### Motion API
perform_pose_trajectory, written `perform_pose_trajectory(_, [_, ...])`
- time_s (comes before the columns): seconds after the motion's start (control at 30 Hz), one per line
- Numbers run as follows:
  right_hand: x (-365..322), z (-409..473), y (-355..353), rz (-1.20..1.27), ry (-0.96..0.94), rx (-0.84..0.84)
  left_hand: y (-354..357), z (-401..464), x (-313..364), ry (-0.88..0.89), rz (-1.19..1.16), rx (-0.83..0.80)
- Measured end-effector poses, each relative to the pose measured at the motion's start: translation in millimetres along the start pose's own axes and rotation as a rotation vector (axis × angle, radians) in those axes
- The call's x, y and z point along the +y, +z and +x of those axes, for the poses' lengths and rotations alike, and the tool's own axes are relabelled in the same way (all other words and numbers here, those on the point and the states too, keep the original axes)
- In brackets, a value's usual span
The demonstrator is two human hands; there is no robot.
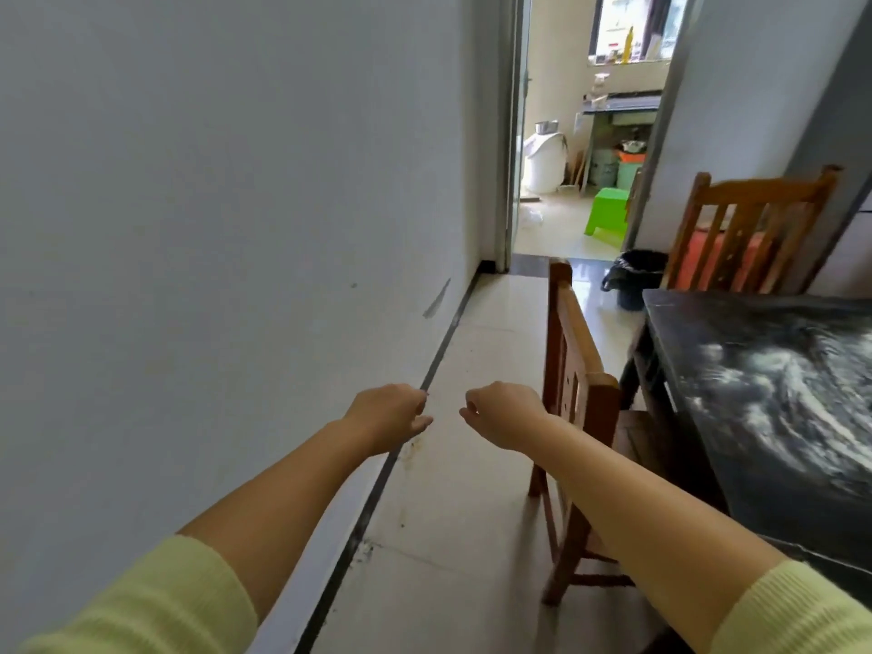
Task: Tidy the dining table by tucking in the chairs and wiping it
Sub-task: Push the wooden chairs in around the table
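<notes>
The table (774, 370), a dark slab with white marbled swirls, filled the frame at 3 o'clock. A slatted wooden chair (573, 394) stood at its left edge, seat partly under. A second chair (750, 228) sat at its far end. The left hand (389, 415) and right hand (502, 415) hung loosely curled, holding nothing, over pale floor tiles (472, 464) running to 12 o'clock beside a plain wall (236, 228).

You see a black bin (634, 278) right of centre and a green stool (606, 212) through the upper-centre doorway.

Chairs (573, 394) on tiled floor (472, 464)
</notes>
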State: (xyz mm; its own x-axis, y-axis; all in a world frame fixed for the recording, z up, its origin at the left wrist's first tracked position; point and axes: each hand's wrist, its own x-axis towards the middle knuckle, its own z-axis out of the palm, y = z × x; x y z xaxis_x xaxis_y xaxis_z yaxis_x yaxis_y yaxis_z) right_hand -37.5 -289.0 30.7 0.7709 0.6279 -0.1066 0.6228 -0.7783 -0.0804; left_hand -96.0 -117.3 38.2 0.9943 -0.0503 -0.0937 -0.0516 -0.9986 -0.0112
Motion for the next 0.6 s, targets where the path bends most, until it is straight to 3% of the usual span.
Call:
perform_pose_trajectory(0.27, [89.1, 72.1, -3.4, -0.027, 0.281, 0.188, 0.5, 146.4, -1.0, 0.271, 0.017, 0.014])
perform_pose_trajectory(0.4, [141.0, 100.5, -7.0, 0.132, 0.491, 0.367, -12.6, 215.5, 15.7, 0.405, 0.022, 0.01])
perform_pose_trajectory(0.47, [159.2, 112.0, -10.8, 0.171, 0.62, 0.313, -19.1, 250.1, 21.0, 0.473, 0.01, 0.05])
perform_pose_trajectory(0.6, [181.1, 118.2, 1.2, 0.29, 0.852, 0.013, -15.8, 302.6, 44.8, 0.641, -0.002, 0.1])
